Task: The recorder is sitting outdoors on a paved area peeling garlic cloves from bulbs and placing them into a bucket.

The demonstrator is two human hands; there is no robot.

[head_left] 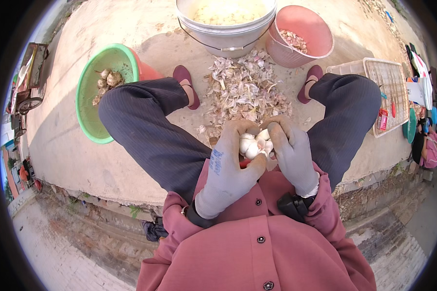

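Between my two gloved hands is a white garlic bulb, its cloves partly spread and bare of outer skin. My left hand curls round its left side, thumb underneath and fingers over the top. From the right, my right hand grips the same bulb with bent fingers at its upper edge. Both gloves are pale grey with brown, soiled fingertips. Just beyond the hands, a heap of loose garlic skins covers the ground between my feet.
A green basket with several whole garlic bulbs stands at left. Ahead is a white bucket of pale cloves in liquid; beside it, a pink bucket holds unpeeled cloves. A plastic crate with red-handled tools lies at right.
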